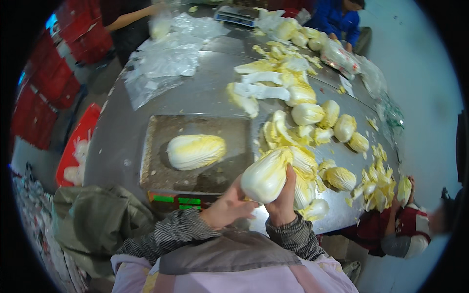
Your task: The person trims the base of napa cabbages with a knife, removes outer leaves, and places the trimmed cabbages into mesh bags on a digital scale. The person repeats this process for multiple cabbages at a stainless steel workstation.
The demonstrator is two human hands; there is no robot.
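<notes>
Between my two hands is a napa cabbage [264, 179], its white base tilted towards me and its yellow leafy end pointing away. My left hand [231, 203] supports it from the left and below, fingers partly under the base. On its right side, my right hand [281, 196] grips it with the thumb along the leaves. Another napa cabbage [196, 151] lies on its side on the metal platform of a weighing scale [205, 183], left of my hands. The scale's lit green display [189, 201] faces me.
Several trimmed cabbages [307, 114] and loose leaves [377, 179] cover the steel table's [121, 128] right side. Clear plastic bags [165, 55] lie at the far left, near another scale [236, 15]. A red crate [78, 143] stands left. Co-workers are at the far left, far right [335, 18] and right [397, 227].
</notes>
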